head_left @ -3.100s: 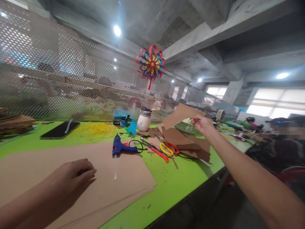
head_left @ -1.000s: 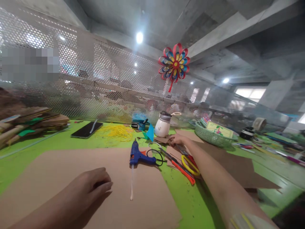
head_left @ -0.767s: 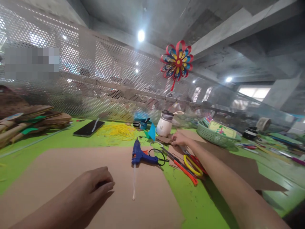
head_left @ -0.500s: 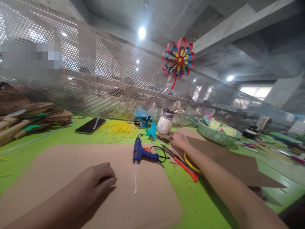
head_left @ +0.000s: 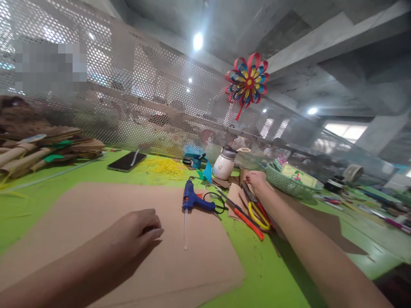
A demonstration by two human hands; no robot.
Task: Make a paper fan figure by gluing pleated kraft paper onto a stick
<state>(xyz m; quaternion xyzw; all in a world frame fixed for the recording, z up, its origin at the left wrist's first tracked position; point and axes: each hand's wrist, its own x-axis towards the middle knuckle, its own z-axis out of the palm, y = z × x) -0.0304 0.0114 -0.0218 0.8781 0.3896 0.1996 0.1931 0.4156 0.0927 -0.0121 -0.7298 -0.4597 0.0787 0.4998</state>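
My left hand rests with curled, closed fingers on a large brown cardboard sheet lying on the green table. Nothing shows in it. My right hand reaches far out and pinches the edge of a small brown cardboard piece beside a white jar. Just below that hand lie yellow-handled scissors and orange-handled scissors. A blue glue gun with a white glue stick lies between my hands.
A black phone and a heap of yellow strands lie at the back. A green basket stands on the right, beside another brown sheet. Rolled brown material is stacked at the left. A perforated metal screen closes the table's far side.
Three seconds ago my right hand held a large brown sheet in the air; that sheet now lies on the table. The hand has since settled on small pieces near the jar. My left hand stayed put.
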